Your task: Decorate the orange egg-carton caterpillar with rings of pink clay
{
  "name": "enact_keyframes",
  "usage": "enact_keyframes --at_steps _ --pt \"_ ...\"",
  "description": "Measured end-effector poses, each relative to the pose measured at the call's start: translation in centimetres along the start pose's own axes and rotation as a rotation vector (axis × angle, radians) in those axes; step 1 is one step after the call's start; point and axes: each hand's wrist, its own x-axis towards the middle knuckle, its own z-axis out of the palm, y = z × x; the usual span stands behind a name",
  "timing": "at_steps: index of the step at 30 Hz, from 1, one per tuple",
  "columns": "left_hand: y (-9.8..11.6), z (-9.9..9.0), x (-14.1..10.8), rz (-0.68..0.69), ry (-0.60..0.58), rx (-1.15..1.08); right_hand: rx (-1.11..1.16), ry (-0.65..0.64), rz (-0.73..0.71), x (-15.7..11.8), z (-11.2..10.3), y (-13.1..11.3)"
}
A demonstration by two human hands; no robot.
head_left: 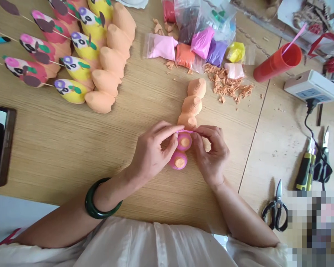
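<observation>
Wood-grain table (pixel 55 155) bearing scissors (pixel 277 207), probably clay packets (pixel 202 42)

Foam cones (pixel 192 105) ahead (clay packets (pixel 202 42) beyond)

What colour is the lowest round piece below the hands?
The lowest round piece is pink with an orange centre; the head view shows it best.
</observation>
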Motion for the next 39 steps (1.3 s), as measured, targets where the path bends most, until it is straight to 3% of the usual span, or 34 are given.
enact_keyframes --at_steps 4,8,13,19,24,34,39 --pt "0.5 -0.1 -0.1 0.021 -0.019 0.029 0.017 0.058 -0.012 -0.5 0.2 0.2" --pt "0.9 -0.5 -0.8 0.011 -0.07 -0.048 0.146 -0.004 0.064 -1.1 0.0 -0.4" --pt "0.7 -1.1 -1.8 0.024 -0.031 -0.026 0.226 -0.067 0.117 -1.4 -0.3 -0.6" --pt "0.6 -1.0 -2.0 0.042 0.005 -0.023 0.196 -0.121 0.097 -1.3 -0.1 -0.4" --pt "0.2 -0.9 -2.3 -0.04 0.037 -0.055 0.198 -0.114 0.078 -1.2 -0.1 -0.4" --pt "0.5 -1.6 -1.6 0.006 -0.027 -0.017 0.158 -0.075 -0.023 -1.1 0.2 0.4" --pt "0.3 -1.6 -1.7 -0.057 -0.003 -0.02 0.144 -0.084 -0.017 -1.1 0.2 0.3"
